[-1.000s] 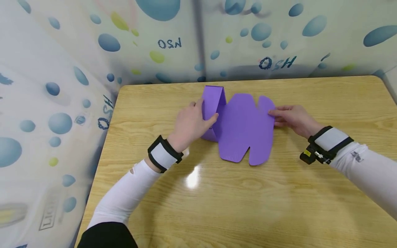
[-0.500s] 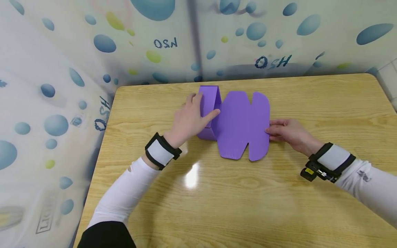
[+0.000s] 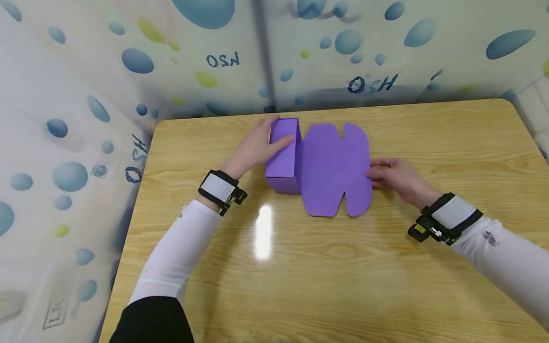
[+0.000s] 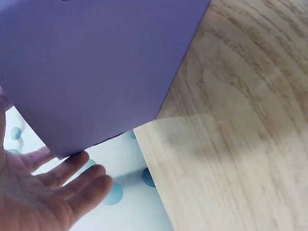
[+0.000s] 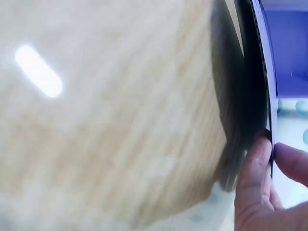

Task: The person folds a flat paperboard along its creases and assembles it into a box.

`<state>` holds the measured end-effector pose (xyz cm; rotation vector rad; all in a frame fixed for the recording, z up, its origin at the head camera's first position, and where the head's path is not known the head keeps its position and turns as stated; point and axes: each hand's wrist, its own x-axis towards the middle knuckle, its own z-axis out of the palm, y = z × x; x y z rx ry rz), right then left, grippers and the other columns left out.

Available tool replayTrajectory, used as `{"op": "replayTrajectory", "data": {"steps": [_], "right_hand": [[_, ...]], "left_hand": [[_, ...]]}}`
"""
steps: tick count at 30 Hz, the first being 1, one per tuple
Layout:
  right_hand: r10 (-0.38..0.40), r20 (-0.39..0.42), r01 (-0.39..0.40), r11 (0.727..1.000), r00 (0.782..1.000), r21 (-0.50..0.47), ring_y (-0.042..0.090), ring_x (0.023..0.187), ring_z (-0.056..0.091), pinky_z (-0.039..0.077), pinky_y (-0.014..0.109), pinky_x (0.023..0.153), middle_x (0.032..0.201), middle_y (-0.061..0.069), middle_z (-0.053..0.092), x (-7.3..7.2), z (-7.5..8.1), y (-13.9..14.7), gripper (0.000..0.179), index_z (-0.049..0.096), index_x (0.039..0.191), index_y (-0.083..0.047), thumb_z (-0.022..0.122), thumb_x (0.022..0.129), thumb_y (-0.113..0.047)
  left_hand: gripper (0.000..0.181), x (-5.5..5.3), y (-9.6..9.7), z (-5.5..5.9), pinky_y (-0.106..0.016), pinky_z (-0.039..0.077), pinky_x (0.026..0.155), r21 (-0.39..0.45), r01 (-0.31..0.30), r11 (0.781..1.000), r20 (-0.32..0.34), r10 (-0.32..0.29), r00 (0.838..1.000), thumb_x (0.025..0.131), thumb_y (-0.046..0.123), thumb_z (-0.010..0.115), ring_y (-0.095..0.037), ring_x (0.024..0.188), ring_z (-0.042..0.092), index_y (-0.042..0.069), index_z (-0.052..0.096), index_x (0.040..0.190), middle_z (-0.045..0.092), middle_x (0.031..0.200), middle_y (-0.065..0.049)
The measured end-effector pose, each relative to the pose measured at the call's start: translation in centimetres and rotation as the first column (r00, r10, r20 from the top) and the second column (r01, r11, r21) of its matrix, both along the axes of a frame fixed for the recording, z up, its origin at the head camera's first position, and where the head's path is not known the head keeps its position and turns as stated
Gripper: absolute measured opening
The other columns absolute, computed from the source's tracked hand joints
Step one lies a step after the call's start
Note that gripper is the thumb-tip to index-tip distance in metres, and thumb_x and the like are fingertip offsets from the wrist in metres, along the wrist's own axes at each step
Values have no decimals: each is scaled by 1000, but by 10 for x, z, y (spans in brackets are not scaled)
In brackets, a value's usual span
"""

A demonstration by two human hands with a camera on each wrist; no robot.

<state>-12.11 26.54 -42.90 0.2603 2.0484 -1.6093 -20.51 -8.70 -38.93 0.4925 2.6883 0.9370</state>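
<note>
Wall covering (image 3: pixel 240 88), white with blue and green bubble print, left and far. Table (image 3: pixel 326 286), glossy wood-grain. Purple cardboard box (image 3: pixel 280 159), far middle of table; slotted lid panel (image 3: pixel 332 166) spread to its right. Left hand (image 3: pixel 253 146): thumb on box top, fingers loosely extended at its left edge. Right hand (image 3: pixel 396 177): thumb and fingers pinching the panel's right edge. Wristbands (image 3: pixel 454 214), two, black and white.

I get a bright, fairly even head view, with white glare streaking the glossy counter (image 3: pixel 326 286) and a soft shadow beside the left sleeve (image 3: pixel 180 252). My left wrist feed shows the purple box (image 4: pixel 96 72) in dull shade against the paler counter. In my right wrist feed, the counter is blurred, a slanted reflection blown out white.
</note>
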Motion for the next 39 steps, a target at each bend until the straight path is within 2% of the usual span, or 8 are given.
{"op": "replayTrajectory", "data": {"steps": [10, 16, 21, 25, 29, 33, 37, 39], "right_hand": [[20, -55, -11, 989, 998, 148, -5, 82, 63, 54, 17, 76, 96, -17, 66, -42, 2, 6, 56, 42, 148, 13, 62, 105, -16], [82, -65, -59, 950, 995, 306, 4, 99, 58, 49, 19, 81, 134, 13, 62, -62, 5, 7, 53, 49, 149, 4, 61, 105, -23], [121, -29, -105, 937, 992, 334, 23, 119, 50, 46, 25, 90, 150, 26, 47, -71, 6, 9, 53, 46, 152, 3, 57, 107, -24], [133, -20, -120, 937, 991, 328, 26, 122, 49, 47, 29, 94, 151, 27, 46, -70, 7, 11, 55, 44, 152, 3, 56, 108, -26], [139, -28, -124, 944, 990, 306, 10, 108, 56, 49, 22, 87, 149, 25, 49, -61, 6, 17, 57, 45, 152, 4, 57, 107, -30], [115, -34, -103, 961, 993, 257, -2, 93, 60, 52, 19, 81, 134, 8, 62, -41, 3, 27, 60, 45, 150, 7, 60, 106, -32], [59, 0, -59, 991, 998, 121, -3, 92, 64, 55, 20, 83, 113, -13, 67, -20, 3, 34, 62, 41, 150, 10, 62, 106, -27], [15, 44, -15, 1000, 999, 12, -2, 92, 67, 56, 21, 84, 108, -17, 68, -11, 4, 36, 50, 50, 146, 4, 62, 106, -23]], "left_hand": [[76, 27, -1, -7, -46, 45, 107, 53, -90, 995, -50, 92, 994, 100, 48, 64, -32, 132, 51, 3, 38, 156, 45, 151, -19], [76, 45, 1, -7, -46, 52, 93, 40, -121, 992, -54, 123, 991, 99, 49, 66, -31, 112, 59, 5, 40, 156, 51, 140, -21], [75, 53, 5, -7, -44, 53, 94, 32, -63, 997, -52, 65, 997, 100, 48, 66, -31, 115, 60, 9, 39, 158, 52, 143, -21], [69, 51, 7, -7, -44, 48, 105, 76, 11, 997, -64, -6, 998, 102, 40, 65, -32, 130, 55, 12, 38, 160, 48, 152, -19], [64, 50, 9, -6, -45, 47, 106, 64, 39, 997, -57, -36, 998, 105, 38, 61, -32, 132, 54, 13, 39, 160, 48, 154, -18], [63, 50, 8, -5, -46, 45, 108, 56, 32, 998, -52, -29, 998, 105, 39, 60, -32, 134, 53, 13, 40, 159, 49, 153, -18], [63, 51, 3, -7, -45, 42, 111, 65, 14, 998, -48, -11, 999, 105, 39, 61, -32, 137, 50, 13, 41, 158, 48, 154, -17], [62, 51, 0, -7, -45, 40, 113, 67, 2, 998, -50, 1, 999, 105, 39, 61, -31, 139, 48, 13, 42, 158, 48, 154, -16]]}}
